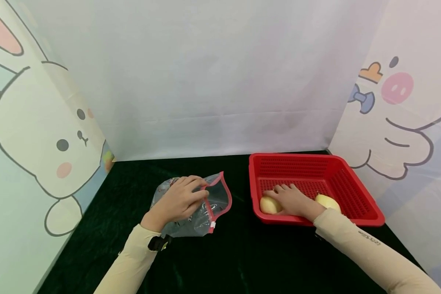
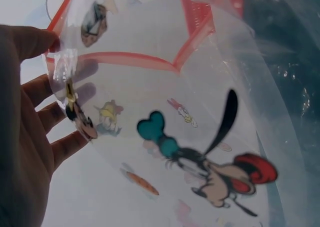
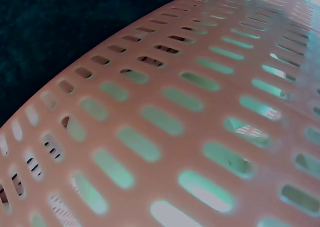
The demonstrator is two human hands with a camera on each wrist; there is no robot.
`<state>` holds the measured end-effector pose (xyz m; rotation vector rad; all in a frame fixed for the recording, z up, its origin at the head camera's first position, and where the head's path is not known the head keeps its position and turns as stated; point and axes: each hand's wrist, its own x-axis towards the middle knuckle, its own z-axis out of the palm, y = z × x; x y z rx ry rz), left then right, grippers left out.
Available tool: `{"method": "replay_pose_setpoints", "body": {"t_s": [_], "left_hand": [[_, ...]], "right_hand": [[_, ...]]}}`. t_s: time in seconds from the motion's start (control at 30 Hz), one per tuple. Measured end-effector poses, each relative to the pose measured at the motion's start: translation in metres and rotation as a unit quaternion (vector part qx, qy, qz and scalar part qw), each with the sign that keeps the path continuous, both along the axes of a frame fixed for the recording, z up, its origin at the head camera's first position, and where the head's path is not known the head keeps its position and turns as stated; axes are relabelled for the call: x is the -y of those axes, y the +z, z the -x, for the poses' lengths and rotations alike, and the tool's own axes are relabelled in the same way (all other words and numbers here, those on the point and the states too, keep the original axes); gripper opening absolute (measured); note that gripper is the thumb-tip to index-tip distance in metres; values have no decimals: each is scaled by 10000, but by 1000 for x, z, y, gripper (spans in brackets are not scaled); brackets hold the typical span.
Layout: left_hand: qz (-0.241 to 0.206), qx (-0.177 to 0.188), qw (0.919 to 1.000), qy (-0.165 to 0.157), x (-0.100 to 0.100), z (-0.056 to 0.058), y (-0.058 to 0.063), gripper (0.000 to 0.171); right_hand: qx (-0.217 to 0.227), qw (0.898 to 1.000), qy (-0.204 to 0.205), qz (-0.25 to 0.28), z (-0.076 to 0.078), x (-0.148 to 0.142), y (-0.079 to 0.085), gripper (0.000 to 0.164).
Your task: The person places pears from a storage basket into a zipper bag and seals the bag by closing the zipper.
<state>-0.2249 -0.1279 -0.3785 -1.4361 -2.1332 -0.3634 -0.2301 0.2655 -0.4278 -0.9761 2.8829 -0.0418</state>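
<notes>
My left hand [image 1: 183,198] holds a clear zip bag [image 1: 196,224] with a pink-red edge and a white slider. In the left wrist view the thumb is on one side of the bag's plastic [image 2: 125,162], the fingers behind it; cartoon figures are printed on it. The bag's mouth gapes toward the right. Inside the red basket [image 1: 255,175], my right hand [image 1: 292,200] has its fingers around a pale yellow pear [image 1: 269,205] at the near left corner. A second pear [image 1: 328,202] lies by the right wrist, partly covered by the sleeve.
Dark green cloth [image 1: 220,265] covers the table. The basket's slotted wall [image 3: 150,117] fills most of the right wrist view. A white curtain [image 1: 220,81] hangs behind, with cartoon-printed panels at both sides.
</notes>
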Motion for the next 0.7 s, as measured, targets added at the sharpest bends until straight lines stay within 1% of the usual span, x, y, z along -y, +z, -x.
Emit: {"method": "replay_pose_setpoints", "body": {"t_s": [0.13, 0.2, 0.47, 0.7], "left_hand": [[11, 11, 10000, 43, 0, 0, 0, 42], [9, -4, 10000, 37, 0, 0, 0, 41], [-17, -61, 10000, 50, 0, -1, 1, 42], [-34, -52, 9999, 112, 1, -3, 1, 42]], "right_hand": [[-406, 9991, 75, -34, -1, 2, 3, 65], [-524, 9986, 26, -18, -2, 2, 5, 64], [-665, 9977, -133, 76, -3, 1, 13, 63], [-1093, 9937, -174, 200, -1, -1, 27, 66]]}}
